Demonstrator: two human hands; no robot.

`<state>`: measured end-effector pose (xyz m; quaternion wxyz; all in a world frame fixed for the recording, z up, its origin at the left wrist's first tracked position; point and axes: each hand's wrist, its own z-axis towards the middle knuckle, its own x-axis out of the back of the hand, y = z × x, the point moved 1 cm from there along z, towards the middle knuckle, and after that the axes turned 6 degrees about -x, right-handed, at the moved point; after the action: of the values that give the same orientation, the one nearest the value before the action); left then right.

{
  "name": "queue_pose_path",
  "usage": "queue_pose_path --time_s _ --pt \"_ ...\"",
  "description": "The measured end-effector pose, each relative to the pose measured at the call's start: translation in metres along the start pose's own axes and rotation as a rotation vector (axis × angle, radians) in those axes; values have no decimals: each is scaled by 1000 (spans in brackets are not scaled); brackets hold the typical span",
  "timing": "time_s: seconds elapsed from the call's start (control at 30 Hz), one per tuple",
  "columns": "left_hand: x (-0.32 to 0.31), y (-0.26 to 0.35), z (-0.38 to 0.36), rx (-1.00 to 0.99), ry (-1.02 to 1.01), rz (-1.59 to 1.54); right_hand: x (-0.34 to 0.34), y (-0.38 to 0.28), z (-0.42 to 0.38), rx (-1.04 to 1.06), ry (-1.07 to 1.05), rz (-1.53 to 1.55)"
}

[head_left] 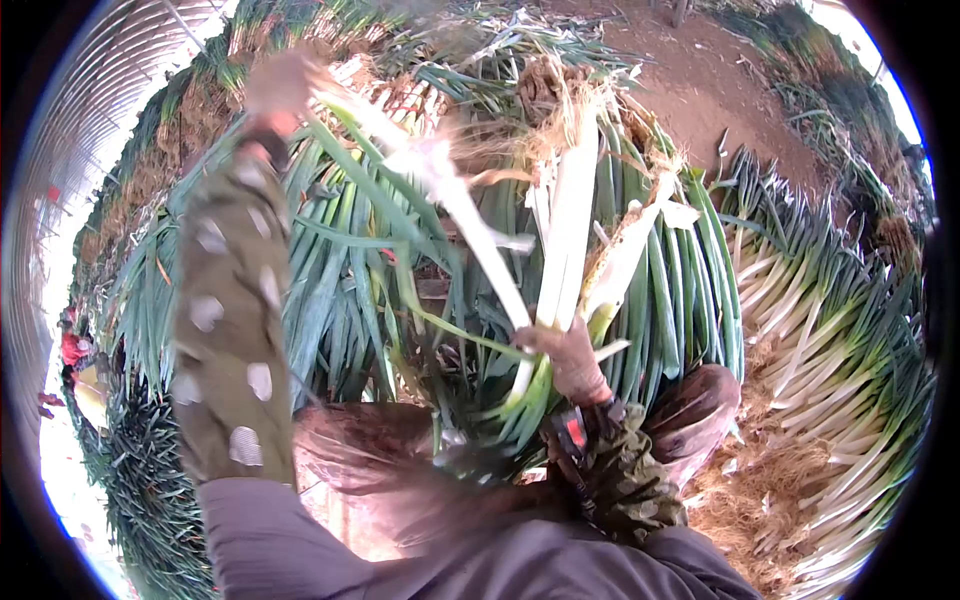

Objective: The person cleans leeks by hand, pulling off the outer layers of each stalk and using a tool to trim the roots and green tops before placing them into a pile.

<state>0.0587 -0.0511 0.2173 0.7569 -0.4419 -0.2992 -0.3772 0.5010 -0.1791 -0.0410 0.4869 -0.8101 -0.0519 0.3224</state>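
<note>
My left hand (280, 90) is raised at the upper left, smeared by motion, at the end of a green sleeve with pale patches. Beside it run green leaves and a pale strip, but its fingers are not clear. My right hand (568, 358), in front of my body, is closed round white leek stalks (567, 240). Their stringy roots point up and their green leaves hang below the hand. A thinner white stalk (480, 235) slants from the upper left down to my right hand. A peeling stalk (630, 250) leans just right of the held ones.
Green leek leaves (340, 290) are heaped in front of me. Rows of leeks (820, 350) lie along the right side, roots inward. Tied bundles (405, 100) lie at the back, near bare brown soil (690, 90). Part of a person in red (75, 348) shows at the far left.
</note>
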Motion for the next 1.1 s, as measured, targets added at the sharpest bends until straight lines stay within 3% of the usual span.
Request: queue_pose_path --time_s 0.07,0.17,0.2,0.27,0.33,0.37,0.47,0.53,0.57,0.6,0.63,0.7,0.77,0.8,0.83,0.87,0.9,0.93,1.03,1.1 --pt "7 -61 28 25 60 -89 6 1 -17 48 -26 -97" --pt "33 -54 20 -51 33 -180 14 -3 -26 1 37 -23" --pt "41 -31 7 -124 -26 -235 24 1 -18 337 5 -361" --pt "56 37 -41 -295 -242 -363 27 6 -2 80 43 10" --pt "66 105 -102 -500 -576 -454 22 1 5 163 36 -86" --pt "68 138 -132 -618 -757 -469 18 3 9 67 32 79" --pt "59 201 -194 -896 -1145 -364 7 -8 0 129 7 173" --pt "26 211 -169 -869 -1033 -306 16 -2 2 92 16 123" --pt "-20 201 -139 -874 -739 -442 17 -3 1 94 20 97" --pt "-13 189 -108 -314 -489 -765 16 -2 1 104 34 99" --pt "-24 172 -70 -125 -190 -621 15 -3 1 117 46 102" --pt "15 159 -46 119 163 -493 14 -3 3 118 51 124" --pt "50 195 -73 -175 241 -862 14 0 4 84 31 167" --pt "60 214 -87 -156 -346 -937 13 -1 4 96 42 117" --pt "62 237 -109 -328 -384 -935 12 1 5 86 53 113" --pt "57 253 -131 -311 -480 -1050 11 2 7 79 63 105" --pt "61 265 -145 -362 -292 -977 11 2 8 76 76 94" --pt "59 271 -155 -283 -313 -1042 11 1 7 81 70 102" --pt "46 275 -154 -353 -183 -860 10 -1 3 92 63 105" --pt "34 269 -142 -347 -141 -963 6 -3 2 95 51 85"
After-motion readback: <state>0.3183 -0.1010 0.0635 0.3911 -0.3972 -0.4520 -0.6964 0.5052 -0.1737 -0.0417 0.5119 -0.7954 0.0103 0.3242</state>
